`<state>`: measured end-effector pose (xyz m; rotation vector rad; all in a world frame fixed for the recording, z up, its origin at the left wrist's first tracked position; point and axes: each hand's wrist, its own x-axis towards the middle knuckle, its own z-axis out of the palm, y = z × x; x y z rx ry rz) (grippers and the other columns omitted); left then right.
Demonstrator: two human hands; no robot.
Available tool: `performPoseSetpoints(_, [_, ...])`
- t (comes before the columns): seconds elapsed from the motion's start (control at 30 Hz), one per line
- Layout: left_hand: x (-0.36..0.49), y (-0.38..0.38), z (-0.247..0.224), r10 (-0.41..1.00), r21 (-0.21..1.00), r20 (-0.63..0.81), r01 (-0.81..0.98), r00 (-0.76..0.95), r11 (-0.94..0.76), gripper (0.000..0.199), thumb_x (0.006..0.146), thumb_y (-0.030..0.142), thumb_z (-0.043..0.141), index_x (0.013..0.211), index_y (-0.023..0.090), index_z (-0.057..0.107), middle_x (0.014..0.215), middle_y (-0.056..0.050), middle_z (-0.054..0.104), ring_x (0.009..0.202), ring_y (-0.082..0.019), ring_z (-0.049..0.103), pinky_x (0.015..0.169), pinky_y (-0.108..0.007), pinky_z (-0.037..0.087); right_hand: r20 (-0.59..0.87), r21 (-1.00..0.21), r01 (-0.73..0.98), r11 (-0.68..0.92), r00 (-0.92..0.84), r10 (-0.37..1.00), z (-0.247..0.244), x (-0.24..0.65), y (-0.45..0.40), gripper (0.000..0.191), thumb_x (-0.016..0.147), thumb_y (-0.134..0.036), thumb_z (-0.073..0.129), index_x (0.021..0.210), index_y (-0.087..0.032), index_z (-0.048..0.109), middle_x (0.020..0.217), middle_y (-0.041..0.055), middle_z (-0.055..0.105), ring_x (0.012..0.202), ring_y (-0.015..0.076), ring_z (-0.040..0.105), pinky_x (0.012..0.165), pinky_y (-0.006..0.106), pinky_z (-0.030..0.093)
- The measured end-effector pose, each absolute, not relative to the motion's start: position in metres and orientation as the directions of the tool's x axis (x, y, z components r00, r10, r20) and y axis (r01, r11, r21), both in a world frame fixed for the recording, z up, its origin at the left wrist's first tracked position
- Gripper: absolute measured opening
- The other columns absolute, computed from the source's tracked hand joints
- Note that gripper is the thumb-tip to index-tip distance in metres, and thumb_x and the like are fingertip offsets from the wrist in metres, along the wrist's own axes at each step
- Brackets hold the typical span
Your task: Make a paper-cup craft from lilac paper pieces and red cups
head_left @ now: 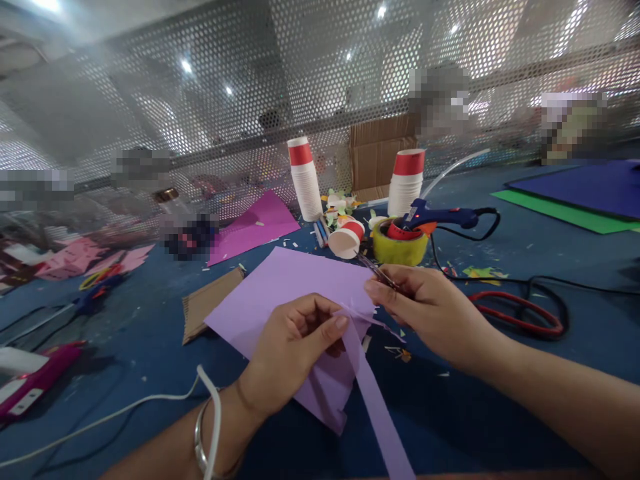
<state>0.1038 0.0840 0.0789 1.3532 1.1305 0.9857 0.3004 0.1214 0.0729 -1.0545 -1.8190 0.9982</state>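
My left hand (303, 340) pinches the top end of a narrow light-purple paper strip (375, 407) between thumb and fingers. The strip hangs down towards the near edge, with thin curled slivers at its top. My right hand (430, 310), just to the right, is closed around a slim dark metal tool (383, 272) with a pointed end. The grip hides most of that tool, so its exact kind does not show. Beneath the left hand lies a light-purple paper sheet (295, 277), its near corner slightly curled. A brown corrugated cardboard piece (207, 307) sticks out from under it.
Beyond the hands are a tipped paper cup (345, 241), two cup stacks (306, 183) (406, 183) and a yellow tape roll (400, 248) bearing a blue glue gun (440, 217). A red-and-black loop (520, 313) lies right. A white cord (125, 407) crosses the left, near a magenta power strip (40, 383).
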Motion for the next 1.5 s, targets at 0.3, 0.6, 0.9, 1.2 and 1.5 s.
performPoseSetpoints(0.3, [0.099, 0.09, 0.08, 0.999, 0.994, 0.015, 0.111, 0.049, -0.02, 0.021, 0.086, 0.036, 0.07, 0.086, 0.015, 0.068, 0.064, -0.002, 0.069, 0.057, -0.012, 0.064, 0.058, -0.022, 0.053, 0.173, -0.887, 0.308, 0.345, -0.471, 0.865, 0.074, 0.297, 0.119, 0.03, 0.09, -0.043, 0.055, 0.074, -0.019, 0.06, 0.065, -0.0016, 0.052, 0.062, 0.0133, 0.046, 0.057, 0.026, 0.039])
performPoseSetpoints(0.6, [0.099, 0.099, 0.082, 0.985, 0.989, -0.136, -0.078, -0.106, 0.128, 0.018, 0.084, 0.034, 0.068, 0.083, 0.019, 0.059, 0.056, 0.005, 0.061, 0.049, -0.011, 0.061, 0.048, -0.02, 0.051, 0.173, -0.885, 0.249, 0.392, -0.606, 0.776, 0.075, 0.296, 0.111, 0.007, 0.089, -0.025, 0.057, 0.086, -0.02, 0.061, 0.074, -0.0024, 0.054, 0.065, 0.012, 0.046, 0.06, 0.025, 0.037])
performPoseSetpoints(0.9, [0.097, 0.104, 0.078, 0.975, 0.981, -0.164, -0.133, -0.152, 0.144, 0.018, 0.083, 0.032, 0.067, 0.083, 0.018, 0.056, 0.069, 0.003, 0.065, 0.05, -0.01, 0.062, 0.047, -0.021, 0.052, 0.185, -0.864, 0.232, 0.447, -0.678, 0.711, 0.072, 0.296, 0.106, 0.015, 0.084, -0.014, 0.059, 0.095, -0.02, 0.067, 0.079, -0.0023, 0.061, 0.068, 0.011, 0.051, 0.063, 0.022, 0.041])
performPoseSetpoints(1.2, [0.099, 0.1, 0.083, 0.983, 0.969, -0.166, -0.196, -0.079, 0.148, 0.024, 0.076, 0.033, 0.075, 0.084, 0.017, 0.06, 0.073, 0.0, 0.067, 0.056, -0.011, 0.063, 0.047, -0.02, 0.052, 0.165, -0.911, 0.206, 0.358, -0.614, 0.772, 0.069, 0.292, 0.111, 0.015, 0.089, -0.029, 0.058, 0.079, -0.018, 0.061, 0.069, -0.0032, 0.051, 0.062, 0.0108, 0.041, 0.056, 0.024, 0.033])
performPoseSetpoints(1.5, [0.103, 0.092, 0.075, 0.998, 0.945, 0.03, -0.323, -0.059, -0.047, 0.02, 0.084, 0.035, 0.072, 0.087, 0.016, 0.069, 0.085, -0.003, 0.071, 0.077, -0.014, 0.068, 0.075, -0.025, 0.057, 0.083, -0.917, 0.304, 0.259, -0.489, 0.869, 0.067, 0.289, 0.119, 0.012, 0.081, -0.026, 0.06, 0.072, -0.019, 0.058, 0.059, -0.0052, 0.046, 0.055, 0.01, 0.039, 0.052, 0.024, 0.031])
